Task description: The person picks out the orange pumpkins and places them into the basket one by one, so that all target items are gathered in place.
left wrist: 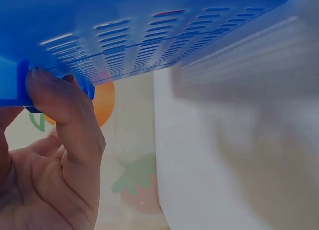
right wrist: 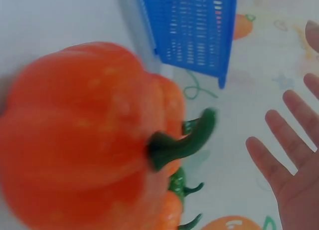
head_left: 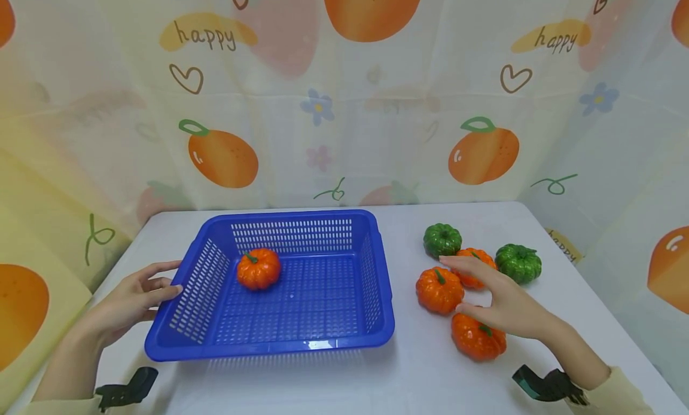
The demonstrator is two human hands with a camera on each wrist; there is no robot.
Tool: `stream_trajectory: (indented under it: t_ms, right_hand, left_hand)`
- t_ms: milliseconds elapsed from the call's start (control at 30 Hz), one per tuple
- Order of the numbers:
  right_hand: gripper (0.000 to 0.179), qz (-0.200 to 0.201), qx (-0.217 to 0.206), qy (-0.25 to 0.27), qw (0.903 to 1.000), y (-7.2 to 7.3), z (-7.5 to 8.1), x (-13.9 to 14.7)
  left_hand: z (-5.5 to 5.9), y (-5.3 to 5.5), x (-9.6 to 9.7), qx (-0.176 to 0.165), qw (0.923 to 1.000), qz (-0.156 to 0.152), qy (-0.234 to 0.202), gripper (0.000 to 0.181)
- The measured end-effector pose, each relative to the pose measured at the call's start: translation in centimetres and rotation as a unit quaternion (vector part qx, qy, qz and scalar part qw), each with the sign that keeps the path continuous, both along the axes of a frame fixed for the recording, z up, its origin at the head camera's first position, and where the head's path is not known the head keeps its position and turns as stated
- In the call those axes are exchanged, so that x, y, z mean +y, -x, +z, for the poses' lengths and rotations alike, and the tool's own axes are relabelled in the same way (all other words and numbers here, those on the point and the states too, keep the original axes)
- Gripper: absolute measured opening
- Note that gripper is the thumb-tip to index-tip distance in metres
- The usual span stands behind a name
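An orange pumpkin (head_left: 439, 290) on the desk (head_left: 430, 373), right of the blue basket (head_left: 242, 350), is probably best taken across its rounded sides. The right hand (head_left: 503, 298) is held near it, fingers apart, nothing grasped. The basket's left rim is gripped by the left hand (head_left: 126, 301), fingers curled.

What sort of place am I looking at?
Probably a staged tabletop workspace: a white table, a pale fruit-printed fabric curtain behind it, and a blue rectangular perforated plastic basket holding one glossy orange pumpkin.
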State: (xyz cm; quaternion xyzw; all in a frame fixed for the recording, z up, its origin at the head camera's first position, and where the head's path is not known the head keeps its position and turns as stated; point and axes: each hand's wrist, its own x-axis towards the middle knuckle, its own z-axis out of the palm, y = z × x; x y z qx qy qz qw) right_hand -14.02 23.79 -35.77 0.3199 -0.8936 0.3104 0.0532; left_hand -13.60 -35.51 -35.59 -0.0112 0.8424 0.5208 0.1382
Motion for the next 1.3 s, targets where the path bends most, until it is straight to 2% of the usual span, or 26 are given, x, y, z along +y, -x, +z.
stream_trajectory:
  t_ms: [133, 233, 467, 700, 1033, 1300]
  right_hand:
    - [0.069, 0.004, -0.019, 0.007, 0.9998, -0.3, -1.0, 0.7]
    - [0.069, 0.005, -0.016, -0.001, 0.9999, -0.5, -1.7, 1.2]
    - [0.067, -0.017, -0.020, -0.017, 0.9995, -1.3, -3.0, 2.1]
    - [0.068, -0.038, -0.048, -0.028, 0.9977, -2.1, -3.9, 3.0]
    - [0.075, -0.032, -0.034, -0.036, 0.9983, -2.7, -5.4, 4.1]
    - [0.082, -0.049, -0.046, -0.068, 0.9954, -3.2, -5.7, 4.6]
  left_hand:
    - [0.0, 0.0, 0.0, 0.000, 1.0000, 0.000, 0.000, 0.067]
    - [0.0, 0.0, 0.0, 0.000, 1.0000, 0.000, 0.002, 0.067]
    - [0.0, 0.0, 0.1, -0.001, 1.0000, 0.001, -0.002, 0.067]
    - [0.0, 0.0, 0.1, -0.001, 1.0000, 0.001, -0.002, 0.067]
    - [-0.1, 0.0, 0.0, 0.000, 1.0000, 0.002, 0.000, 0.067]
    - [-0.1, 0.0, 0.1, -0.001, 1.0000, 0.002, 0.002, 0.068]
